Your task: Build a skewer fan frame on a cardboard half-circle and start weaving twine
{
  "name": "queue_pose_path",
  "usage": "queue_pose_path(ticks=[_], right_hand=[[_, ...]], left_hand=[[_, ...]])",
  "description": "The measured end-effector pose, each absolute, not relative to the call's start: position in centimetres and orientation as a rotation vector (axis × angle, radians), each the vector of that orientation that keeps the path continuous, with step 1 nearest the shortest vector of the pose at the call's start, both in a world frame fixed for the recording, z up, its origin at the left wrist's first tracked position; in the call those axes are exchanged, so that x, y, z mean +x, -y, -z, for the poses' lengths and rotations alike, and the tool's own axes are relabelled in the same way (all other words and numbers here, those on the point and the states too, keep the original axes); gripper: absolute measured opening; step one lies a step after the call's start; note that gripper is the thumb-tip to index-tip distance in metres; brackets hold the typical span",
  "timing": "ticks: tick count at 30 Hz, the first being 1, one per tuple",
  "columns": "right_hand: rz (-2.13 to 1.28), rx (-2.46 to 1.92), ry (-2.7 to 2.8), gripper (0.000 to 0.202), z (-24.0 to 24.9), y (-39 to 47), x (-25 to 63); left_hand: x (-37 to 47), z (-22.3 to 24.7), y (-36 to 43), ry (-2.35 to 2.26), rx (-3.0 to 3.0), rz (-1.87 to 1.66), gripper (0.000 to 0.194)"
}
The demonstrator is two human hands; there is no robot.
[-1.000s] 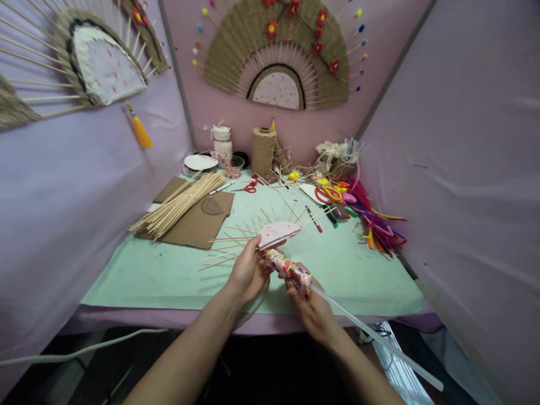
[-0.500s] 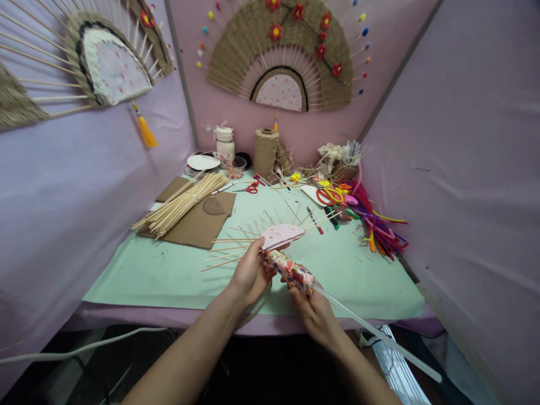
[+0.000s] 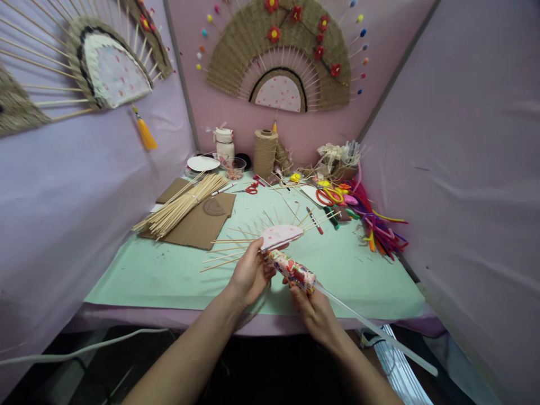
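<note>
Between thumb and fingers, my left hand [image 3: 252, 274] grips a half-round fan piece [image 3: 282, 236], pale pink with red dots, by its lower left corner. Thin bamboo sticks [image 3: 228, 248] spread out from its curved edge. My right hand [image 3: 311, 304] is closed round a flower-patterned glue gun [image 3: 293, 270], whose nozzle end points up and left beside the fan piece's straight edge. A long clear glue stick [image 3: 375, 327] sticks out of the gun's back end. Whether the nozzle touches the piece I cannot tell. Thin twine hangs below my left hand.
On the left, a bundle of bamboo sticks [image 3: 185, 205] lies on cardboard [image 3: 219, 225] with a protractor [image 3: 214, 206]. Red scissors [image 3: 251, 189], a twine spool [image 3: 265, 153] and a white bottle [image 3: 225, 145] stand or lie farther back. Pipe cleaners [image 3: 382, 230] and orange-yellow scissors [image 3: 331, 195] lie right.
The glue gun has shifted very slightly right and its glue stick's far end a little up and left. Both hands keep their holds.
</note>
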State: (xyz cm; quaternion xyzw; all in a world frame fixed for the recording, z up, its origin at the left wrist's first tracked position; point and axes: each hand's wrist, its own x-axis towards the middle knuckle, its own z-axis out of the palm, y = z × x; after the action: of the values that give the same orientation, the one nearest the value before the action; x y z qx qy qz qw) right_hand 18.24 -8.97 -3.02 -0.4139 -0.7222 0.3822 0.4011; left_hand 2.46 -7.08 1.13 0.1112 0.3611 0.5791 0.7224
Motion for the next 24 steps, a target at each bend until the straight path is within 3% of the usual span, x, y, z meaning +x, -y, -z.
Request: queue_pose_path(ticks=[24], right_hand=[[-0.931,-1.165,1.753,0.049,3.2,8.6,19.3]], left_hand=[[2.2,-0.7,7.1,-0.811,0.314,-1.285,0.02]])
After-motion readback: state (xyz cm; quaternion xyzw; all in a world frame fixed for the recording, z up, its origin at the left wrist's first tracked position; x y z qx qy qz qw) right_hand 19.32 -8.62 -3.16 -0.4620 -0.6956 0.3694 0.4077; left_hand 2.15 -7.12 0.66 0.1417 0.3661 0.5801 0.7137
